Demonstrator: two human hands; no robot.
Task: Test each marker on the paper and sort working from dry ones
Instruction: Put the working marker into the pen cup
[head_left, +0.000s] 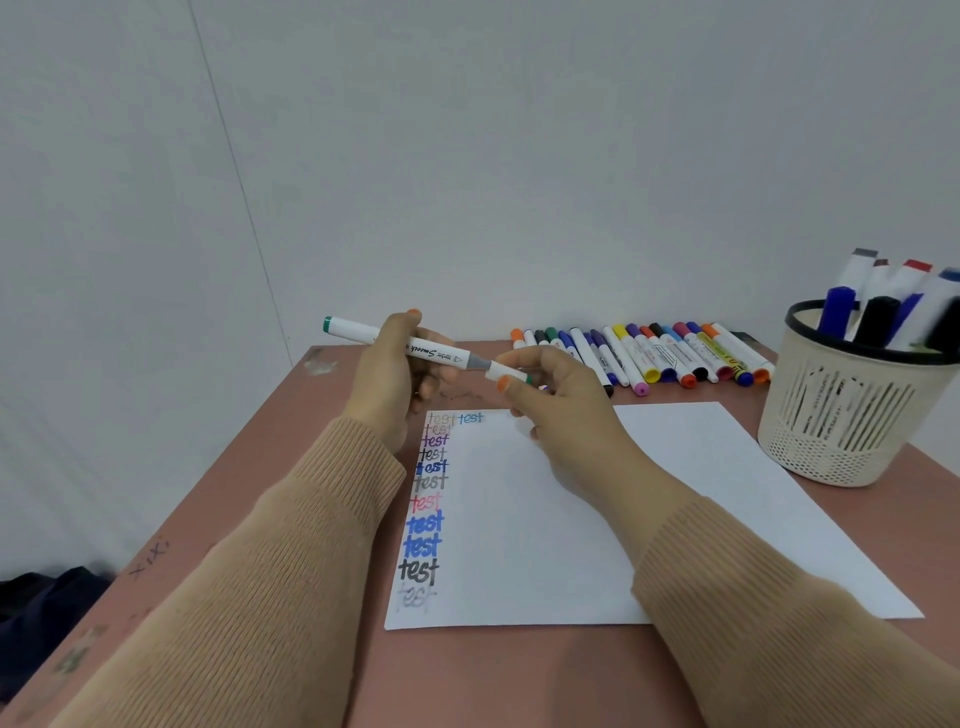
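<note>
Left fingers (401, 328) curled round marker (363, 333), right fingers (521, 396) pinching cap (505, 371)

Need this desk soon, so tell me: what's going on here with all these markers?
A person is testing markers on paper. The left hand grips a white marker, and the right hand pinches its cap at the tip; whether the cap is going on or coming off is unclear. The paper carries a column of "test" scribbles plus one more beside the top. A row of markers lies at the table's far edge, and a basket holds more.
</note>
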